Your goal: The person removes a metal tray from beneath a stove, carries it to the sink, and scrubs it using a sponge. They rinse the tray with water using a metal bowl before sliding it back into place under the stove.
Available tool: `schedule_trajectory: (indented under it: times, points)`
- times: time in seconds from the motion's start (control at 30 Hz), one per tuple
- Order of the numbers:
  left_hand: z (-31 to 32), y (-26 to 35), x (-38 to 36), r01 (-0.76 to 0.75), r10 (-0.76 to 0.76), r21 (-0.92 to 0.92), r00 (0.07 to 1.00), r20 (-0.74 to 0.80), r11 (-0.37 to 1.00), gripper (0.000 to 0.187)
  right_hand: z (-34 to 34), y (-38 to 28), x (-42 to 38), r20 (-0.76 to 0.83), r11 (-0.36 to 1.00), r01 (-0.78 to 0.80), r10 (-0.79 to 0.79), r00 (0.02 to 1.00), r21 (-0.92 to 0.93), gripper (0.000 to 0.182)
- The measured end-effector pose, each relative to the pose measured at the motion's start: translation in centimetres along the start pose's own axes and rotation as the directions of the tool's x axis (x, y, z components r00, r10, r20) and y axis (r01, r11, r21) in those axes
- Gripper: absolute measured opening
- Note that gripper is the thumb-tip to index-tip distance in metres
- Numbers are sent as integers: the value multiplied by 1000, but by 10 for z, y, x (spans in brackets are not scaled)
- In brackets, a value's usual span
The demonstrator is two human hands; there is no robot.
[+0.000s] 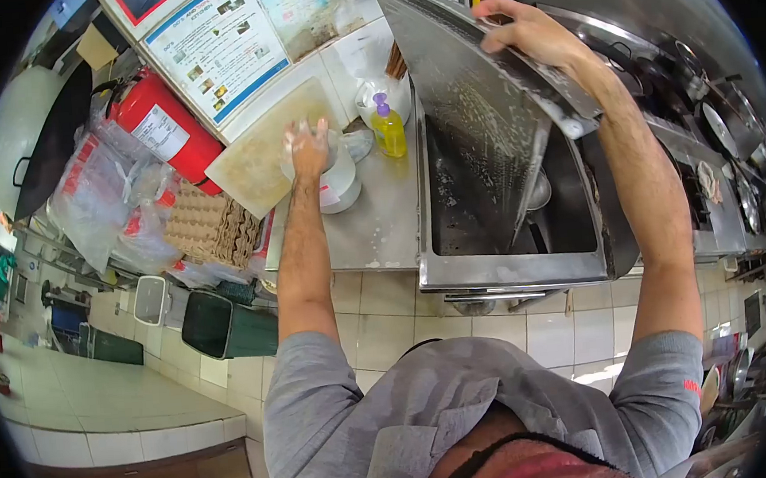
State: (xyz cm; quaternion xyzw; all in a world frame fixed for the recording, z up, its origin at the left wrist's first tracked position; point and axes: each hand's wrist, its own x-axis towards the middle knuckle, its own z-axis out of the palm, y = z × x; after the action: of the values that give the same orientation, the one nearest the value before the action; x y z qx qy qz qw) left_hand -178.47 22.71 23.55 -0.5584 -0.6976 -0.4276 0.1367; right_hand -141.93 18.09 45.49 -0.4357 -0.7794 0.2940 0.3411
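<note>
My right hand (533,40) grips the upper rim of a large metal tray (471,100), its fingers curled over the edge. The tray stands tilted on edge in the metal sink (510,270), with soap suds streaked over its face and at one corner. My left hand (308,148) is at the mouth of a white plastic tub (340,189), fingers spread and wet with foam. Part of the tub is hidden behind that hand and forearm. Beside the tub stands a yellow soap bottle (389,132) with a purple pump. Behind the tray, a round metal utensil (539,191) shows in the sink.
A stained cutting board (258,163) leans against the wall behind the steel counter (378,230). To the left are a red fire extinguisher (162,126), stacked egg trays (209,224) and a green bin (247,328). Pans (717,127) and a stove are at the right.
</note>
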Motion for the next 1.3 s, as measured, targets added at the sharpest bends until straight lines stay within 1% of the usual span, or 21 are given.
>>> schedule_trajectory:
  times: [0.07, 0.13, 0.2, 0.23, 0.3, 0.4, 0.5, 0.6, 0.63, 0.7, 0.73, 0.77, 0.8, 0.9, 0.97, 1.0, 1.07, 1.1, 1.17, 1.23, 1.3]
  points:
    - [-4, 4, -24, 28, -33, 35, 988, 150, 999, 55, 19, -6, 18, -68, 1000, -8, 8, 998, -4, 45]
    - [-3, 29, -44, -178, 295, -477, 938, 182, 860, 69, 37, -2, 54, -151, 998, -14, 23, 988, 58, 46]
    - [-29, 85, -68, -89, 433, -775, 866, 250, 625, 75, 65, -4, 78, -207, 975, -19, 66, 976, 223, 50]
    - [-25, 95, -83, -90, 444, -778, 859, 256, 622, 75, 80, -14, 85, -243, 949, -12, 92, 966, 314, 53]
    - [-21, 105, -99, -73, 397, -791, 891, 222, 607, 73, 100, -53, 72, -75, 838, -82, 145, 987, 539, 62]
    - [-33, 122, -97, 76, 285, -855, 925, 253, 513, 63, 128, -55, 89, -181, 855, -21, 134, 974, 519, 67]
    - [-25, 95, -102, 176, 208, -899, 938, 277, 401, 52, 133, -46, 80, 146, 746, -78, -26, 989, 662, 64]
    - [-43, 92, -96, 193, 130, -900, 956, 262, 392, 44, 128, 10, 65, 224, 705, -76, -120, 967, 705, 61]
    - [-42, 89, -95, 208, 127, -894, 952, 278, 396, 44, 128, 44, 62, 244, 722, -94, -106, 964, 685, 59]
    - [-38, 84, -88, 229, 40, -759, 947, 318, 609, 47, 135, 135, 55, 203, 738, -197, 83, 976, 646, 47]
    - [-40, 85, -85, 237, 42, -755, 943, 330, 611, 47, 142, 187, 47, 199, 672, -293, 216, 956, 680, 37]
    - [-47, 86, -84, 263, 18, -632, 915, 403, 729, 51, 150, 239, 34, 203, 590, -381, 346, 916, 712, 28]
    - [-54, 82, -85, 276, -17, -488, 882, 470, 828, 55, 159, 284, 17, 279, 324, -482, 511, 813, 814, 16]
    - [-46, 4, -96, 8, -26, 43, 894, 448, 999, 50, 210, 422, -32, 365, -41, -526, 765, 530, 850, 19]
    - [-51, -28, -92, -30, -140, 269, 794, 591, 963, 48, 235, 469, -56, 419, -218, -494, 841, 343, 842, 29]
    - [-54, -42, -86, 11, -302, 380, 630, 716, 925, 49, 245, 490, -64, 432, -230, -497, 836, 340, 837, 29]
    - [-39, -82, -89, 164, -281, 233, 685, 672, 959, 36, 266, 533, -73, 452, -381, -258, 827, 334, 888, 41]
    - [-32, -95, -90, 184, -241, 155, 735, 634, 971, 36, 282, 557, -75, 473, -398, -269, 816, 333, 877, 41]
    - [-11, -98, -96, 124, -174, 125, 800, 574, 984, 35, 299, 593, -68, 430, -459, 5, 836, 340, 888, 49]
    - [0, -103, -101, 81, -160, 164, 813, 560, 983, 35, 295, 602, -69, 463, -495, 20, 825, 324, 869, 55]
    - [5, -103, -106, 49, -152, 197, 819, 553, 979, 34, 283, 599, -70, 263, -315, 167, 925, 273, 934, 62]
